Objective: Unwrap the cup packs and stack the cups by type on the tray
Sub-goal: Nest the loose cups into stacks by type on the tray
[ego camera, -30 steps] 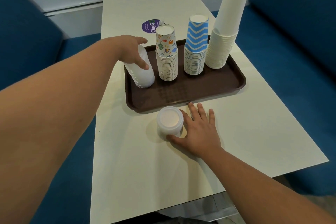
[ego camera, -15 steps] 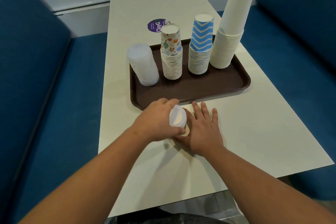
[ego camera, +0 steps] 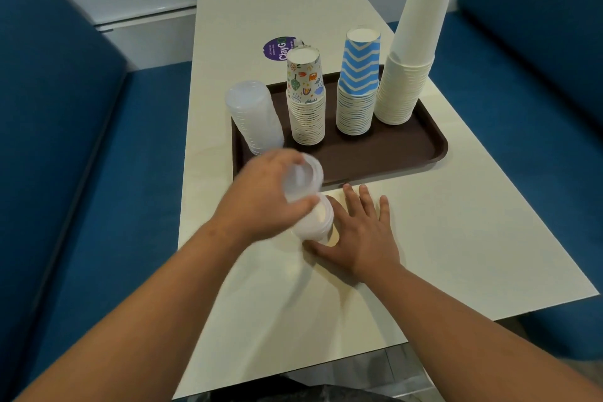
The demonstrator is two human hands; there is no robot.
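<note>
A brown tray [ego camera: 391, 157] holds a clear plastic cup stack [ego camera: 256, 117] at its left, then a patterned paper cup stack [ego camera: 306, 101], a blue chevron stack [ego camera: 359, 85] and a tall white stack [ego camera: 411, 59]. In front of the tray a short clear cup stack [ego camera: 318, 222] stands upside down on the table. My left hand [ego camera: 264, 196] grips a clear plastic cup [ego camera: 301, 178], lifted just above that short stack. My right hand [ego camera: 359, 232] lies flat on the table, its thumb side against the short stack.
The cream table [ego camera: 456, 238] has a purple round sticker [ego camera: 279, 49] behind the tray. Blue bench seats [ego camera: 81, 173] flank both sides. The table's near edge is close to me.
My left hand left the clear stack on the tray, came down to the short stack by the front edge, and has lifted one clear cup off it. My right hand stayed put.
</note>
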